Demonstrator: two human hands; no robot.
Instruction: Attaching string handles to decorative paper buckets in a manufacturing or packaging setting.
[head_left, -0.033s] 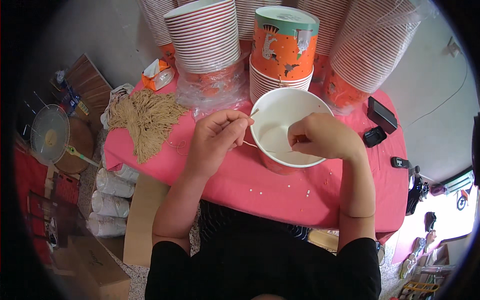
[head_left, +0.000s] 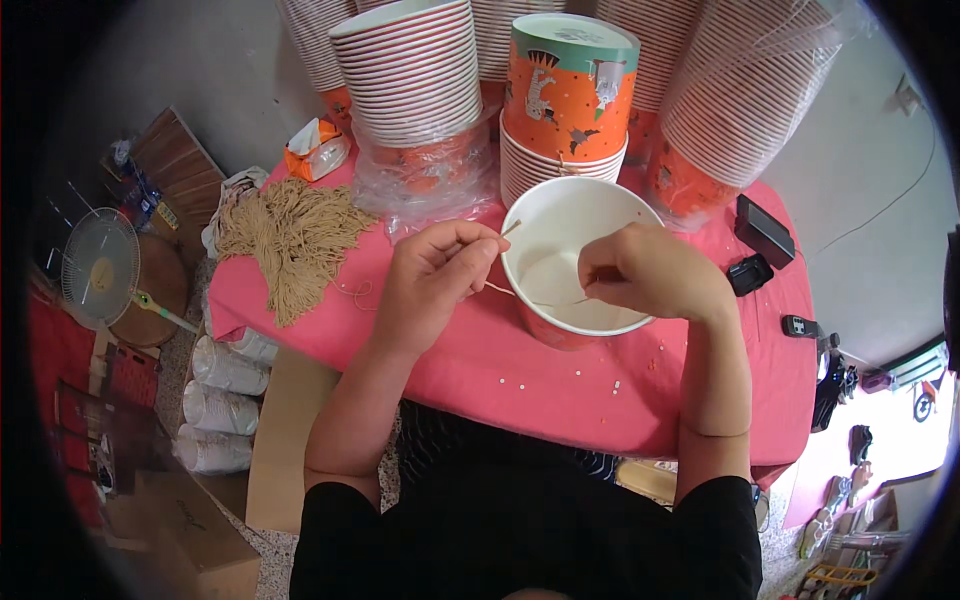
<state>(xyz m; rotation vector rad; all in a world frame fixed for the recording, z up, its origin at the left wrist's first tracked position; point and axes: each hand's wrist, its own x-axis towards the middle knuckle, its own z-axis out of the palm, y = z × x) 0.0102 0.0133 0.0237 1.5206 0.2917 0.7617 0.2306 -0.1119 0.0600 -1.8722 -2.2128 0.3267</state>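
Left hand (head_left: pixel 432 282) left of bucket (head_left: pixel 545 212), right hand (head_left: pixel 640 272) over it, both pinching cord (head_left: pixel 500 289); apparently cord-drawing step; next needs steady tension.

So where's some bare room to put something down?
Bare patches: right of the right forearm, nearer than the black gadget; and at the edge between the tan string bundle and left forearm. White bits dot the pink cloth in front of the bucket. Bucket stacks crowd the back.
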